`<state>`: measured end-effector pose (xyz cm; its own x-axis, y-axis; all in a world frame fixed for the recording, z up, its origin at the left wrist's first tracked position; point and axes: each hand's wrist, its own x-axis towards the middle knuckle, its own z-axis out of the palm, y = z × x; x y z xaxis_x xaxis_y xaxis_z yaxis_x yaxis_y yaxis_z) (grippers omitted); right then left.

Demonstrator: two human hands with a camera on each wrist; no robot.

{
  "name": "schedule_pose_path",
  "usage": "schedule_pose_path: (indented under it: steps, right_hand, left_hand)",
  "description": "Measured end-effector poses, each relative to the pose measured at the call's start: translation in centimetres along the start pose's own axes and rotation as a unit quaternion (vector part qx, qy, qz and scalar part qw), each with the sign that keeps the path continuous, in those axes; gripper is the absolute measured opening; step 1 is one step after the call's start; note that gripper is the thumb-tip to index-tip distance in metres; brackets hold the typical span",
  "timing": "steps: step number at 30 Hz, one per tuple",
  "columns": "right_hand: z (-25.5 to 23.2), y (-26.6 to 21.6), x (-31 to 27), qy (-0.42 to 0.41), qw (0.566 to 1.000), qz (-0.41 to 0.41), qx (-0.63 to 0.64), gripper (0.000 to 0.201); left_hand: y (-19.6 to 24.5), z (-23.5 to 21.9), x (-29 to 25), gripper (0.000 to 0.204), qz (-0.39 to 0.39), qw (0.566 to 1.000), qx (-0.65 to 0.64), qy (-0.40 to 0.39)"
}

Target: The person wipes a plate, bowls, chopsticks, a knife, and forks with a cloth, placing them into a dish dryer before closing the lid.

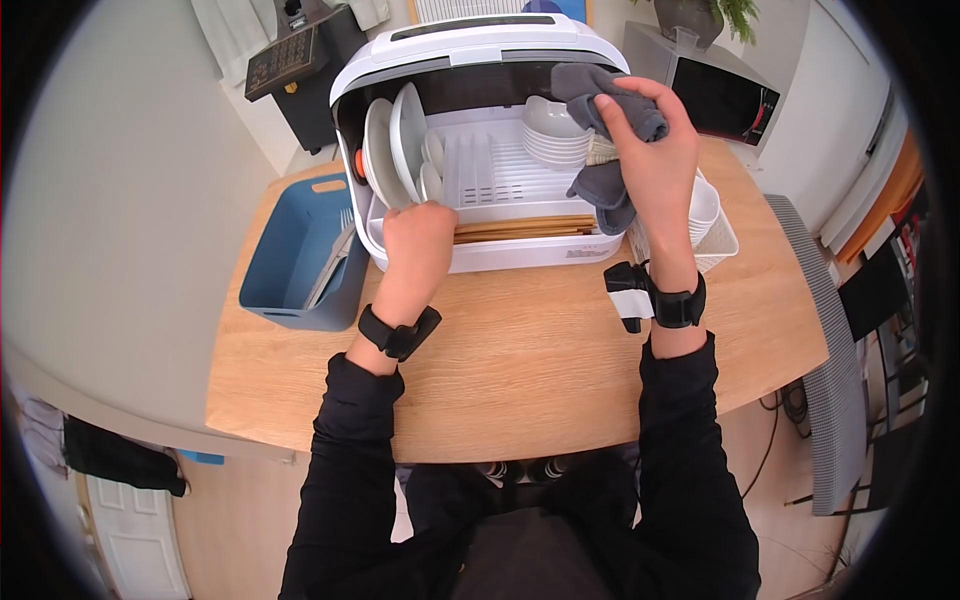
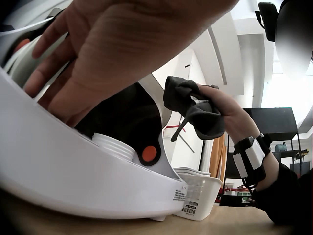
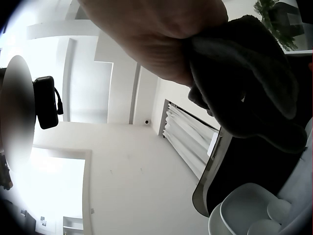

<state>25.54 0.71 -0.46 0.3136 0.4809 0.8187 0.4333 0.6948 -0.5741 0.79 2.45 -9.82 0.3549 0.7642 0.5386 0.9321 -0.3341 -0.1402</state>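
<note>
My right hand [image 1: 655, 150] holds a crumpled dark grey cloth [image 1: 610, 100] over the right side of a white dish cabinet [image 1: 500, 262]; folds of the cloth hang below the fingers. In the left wrist view the cloth [image 2: 193, 105] is bunched at the fingertips. My left hand [image 1: 420, 240] reaches over the cabinet's front left rim, beside upright white plates [image 1: 408, 135] and smaller dishes [image 1: 430, 180]. Its fingers [image 2: 51, 71] are spread and slightly bent against the plates in the left wrist view. Wooden chopsticks [image 1: 525, 228] lie along the front trough. Stacked white bowls [image 1: 555, 135] sit at the right.
A blue bin [image 1: 275, 250] with metal utensils [image 1: 330, 265] stands left of the cabinet. At its right is a white basket [image 1: 718, 245] holding white cups or bowls [image 1: 703, 205]. A microwave [image 1: 715, 95] stands behind on the right. The wooden table [image 1: 520, 350] extends toward me.
</note>
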Motion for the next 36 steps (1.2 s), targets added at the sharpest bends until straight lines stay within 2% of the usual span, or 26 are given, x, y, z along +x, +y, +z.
schedule_pose_path:
  steps: [5,8,11,13,15,17,20,23,24,27,30,33,36]
  right_hand:
    - [0.7,-0.3,-0.6,-0.044,0.999,0.018,-0.024,0.022]
    - [0.8,-0.5,-0.7,-0.052,0.998,0.018,-0.025,0.023]
    - [0.9,-0.5,-0.7,-0.048,0.999,0.010,-0.012,0.024]
    - [0.9,-0.8,-0.8,-0.051,0.998,0.023,-0.006,0.024]
    - [0.9,-1.1,-0.7,-0.051,0.998,0.036,-0.002,0.024]
    - [1.0,-1.3,-0.9,-0.055,0.998,0.026,-0.003,0.024]
    - [1.1,-1.1,-0.9,-0.062,0.998,0.008,-0.019,0.024]
    - [1.3,-0.9,-0.9,-0.087,0.996,0.031,-0.017,0.024]
    - [1.2,-0.7,-0.8,-0.095,0.995,0.035,-0.015,0.024]
    - [1.1,-0.8,-0.8,-0.099,0.994,0.038,-0.019,0.023]
    - [1.1,-0.7,-0.8,-0.099,0.994,0.031,-0.019,0.023]
    - [1.0,-0.8,-0.7,-0.101,0.994,0.030,-0.019,0.022]
    - [1.1,-0.8,-0.8,-0.112,0.993,0.033,-0.021,0.022]
  left_hand:
    - [-0.3,0.8,-0.1,0.009,0.003,1.000,-0.013,0.001]
    - [-0.2,-0.9,-0.2,0.008,-0.009,1.000,-0.019,-0.020]
    - [-1.4,-6.8,-1.3,0.007,-0.056,0.996,-0.067,-0.030]
    - [-4.5,-10.1,-1.4,0.007,-0.087,0.994,-0.050,-0.043]
    - [-8.6,-11.6,-0.4,0.007,-0.078,0.996,-0.003,-0.035]
    - [-12.9,-11.1,1.5,0.009,-0.127,0.976,0.039,-0.171]
    - [-15.4,-9.2,3.3,0.018,-0.177,0.880,0.100,-0.429]
    - [-18.4,-4.8,2.8,0.029,-0.218,0.800,0.071,-0.555]
    - [-18.6,-4.1,2.8,0.034,-0.203,0.767,0.050,-0.606]
    - [-18.7,-2.7,2.5,0.037,-0.235,0.748,-0.007,-0.621]
    - [-19.2,-2.0,2.4,0.037,-0.235,0.733,-0.045,-0.636]
    - [-19.1,-1.8,2.4,0.034,-0.235,0.712,-0.035,-0.661]
    - [-19.2,-1.9,1.8,0.028,-0.261,0.721,-0.056,-0.639]
